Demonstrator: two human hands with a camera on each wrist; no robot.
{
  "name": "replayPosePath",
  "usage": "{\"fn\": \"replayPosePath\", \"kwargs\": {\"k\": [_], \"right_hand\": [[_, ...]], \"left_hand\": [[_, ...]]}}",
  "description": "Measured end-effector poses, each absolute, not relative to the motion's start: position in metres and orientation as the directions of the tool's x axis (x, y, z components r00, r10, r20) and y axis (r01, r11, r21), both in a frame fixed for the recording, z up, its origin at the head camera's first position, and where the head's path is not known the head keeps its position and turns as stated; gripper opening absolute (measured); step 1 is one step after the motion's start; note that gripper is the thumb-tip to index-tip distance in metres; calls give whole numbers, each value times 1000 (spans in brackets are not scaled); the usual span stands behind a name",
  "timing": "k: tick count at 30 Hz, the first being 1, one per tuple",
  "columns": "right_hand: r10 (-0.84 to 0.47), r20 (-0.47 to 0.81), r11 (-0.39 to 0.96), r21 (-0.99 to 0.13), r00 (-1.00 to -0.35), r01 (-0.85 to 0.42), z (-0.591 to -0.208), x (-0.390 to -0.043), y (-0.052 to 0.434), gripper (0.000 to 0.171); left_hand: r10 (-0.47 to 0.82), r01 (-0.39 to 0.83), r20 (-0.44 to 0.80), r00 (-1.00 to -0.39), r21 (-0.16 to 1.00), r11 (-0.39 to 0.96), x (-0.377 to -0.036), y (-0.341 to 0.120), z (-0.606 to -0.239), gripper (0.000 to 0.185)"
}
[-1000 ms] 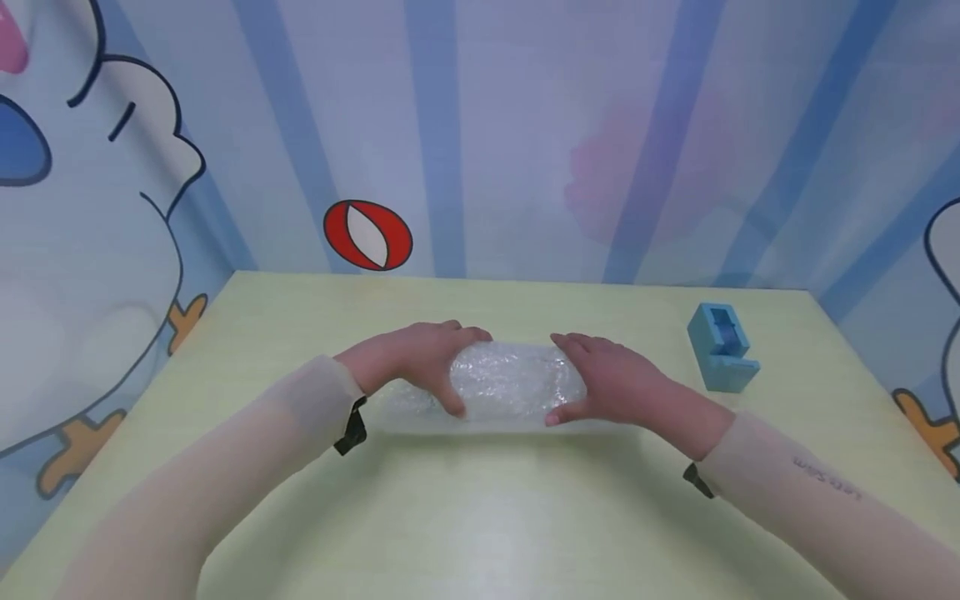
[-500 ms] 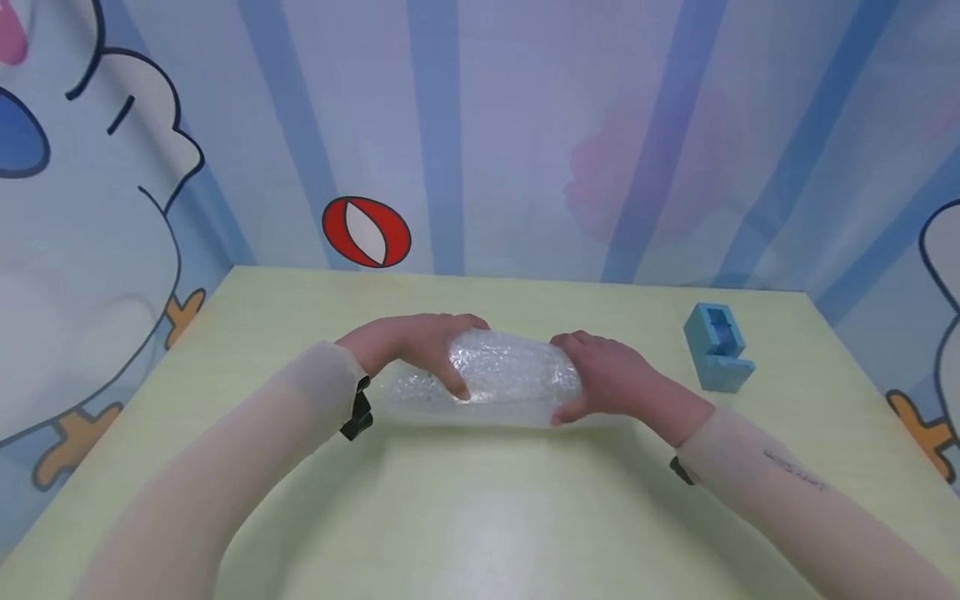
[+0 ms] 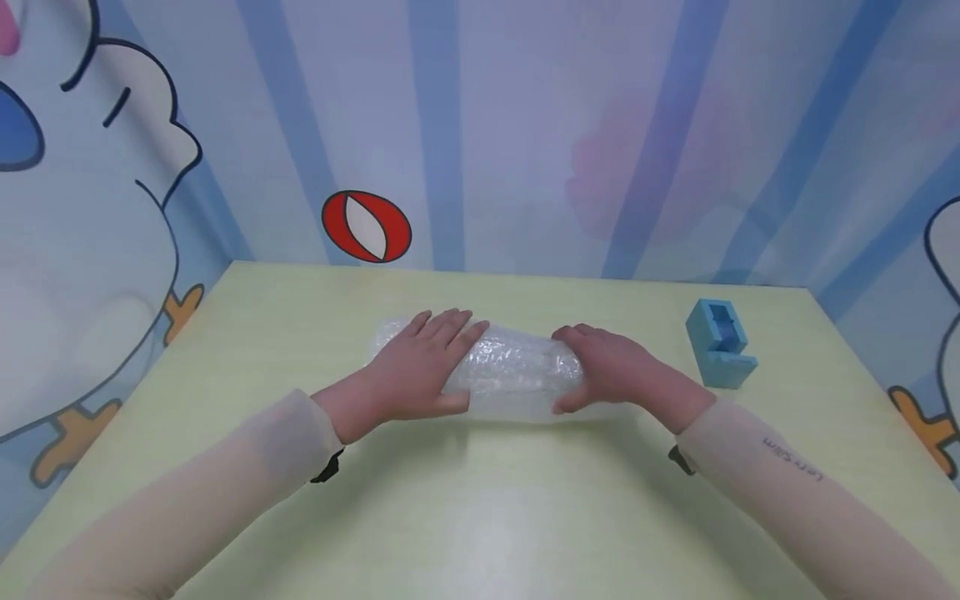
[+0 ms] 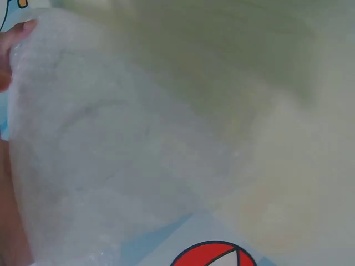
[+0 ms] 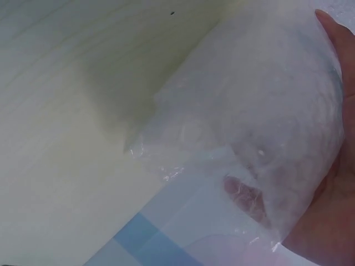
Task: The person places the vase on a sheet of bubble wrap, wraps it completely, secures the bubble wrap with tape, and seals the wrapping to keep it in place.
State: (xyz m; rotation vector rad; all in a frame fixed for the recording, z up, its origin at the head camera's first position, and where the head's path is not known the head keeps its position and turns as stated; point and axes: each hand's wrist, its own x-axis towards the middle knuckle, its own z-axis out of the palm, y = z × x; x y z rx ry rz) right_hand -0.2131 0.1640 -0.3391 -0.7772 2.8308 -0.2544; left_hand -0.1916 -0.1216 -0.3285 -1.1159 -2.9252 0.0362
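Note:
A clear, shiny bundle of bubble wrap (image 3: pixel 513 367) lies crosswise over the middle of the table in the head view. My left hand (image 3: pixel 416 371) rests on its left part, fingers straight and pointing away, thumb out along the near side. At the other end, my right hand (image 3: pixel 611 367) grips the bundle, thumb on the near side and fingers over the far side. In the left wrist view the bubble wrap (image 4: pixel 111 144) fills much of the picture. The right wrist view shows the loose end of the bubble wrap (image 5: pixel 266 94), with a fingertip showing through the film. What is wrapped inside is hidden.
A light blue tape dispenser (image 3: pixel 722 343) stands on the pale yellow table (image 3: pixel 495 508), right of my right hand. Behind the table's back edge rises a blue-striped wall (image 3: pixel 517 142) with a printed red and white ball (image 3: pixel 367 226).
My left hand has loosened its grip and turned from curled round the wrap to flat on it, fingers extended. The bundle tilted slightly up at its left end. My right hand keeps its hold.

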Motion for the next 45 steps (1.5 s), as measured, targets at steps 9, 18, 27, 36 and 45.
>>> {"fn": "replayPosePath", "kwargs": {"k": [9,18,27,36,45], "right_hand": [[-515,-196,847,-266,-834,-460,-339,-221,168,94],[-520,-220,823,-388,-826,-415,-339,-232,172,106],[-474,-81,838,-348,-877,-421,-341,-220,172,109],[-490,-43,867,-123,-871,-482,-344,-210,169,119],[-510,-29,852,-149,-859,-501,-346,-226,171,105]], "left_hand": [[640,614,93,-763,-206,762,-184,-119,-342,118],[625,592,119,-772,-225,774,-191,-112,-349,117],[642,622,77,-763,-184,761,-205,-112,-343,113],[641,640,-12,-767,-75,765,-223,-113,-333,114],[610,608,-95,-787,48,792,-242,-109,-325,116]]}}
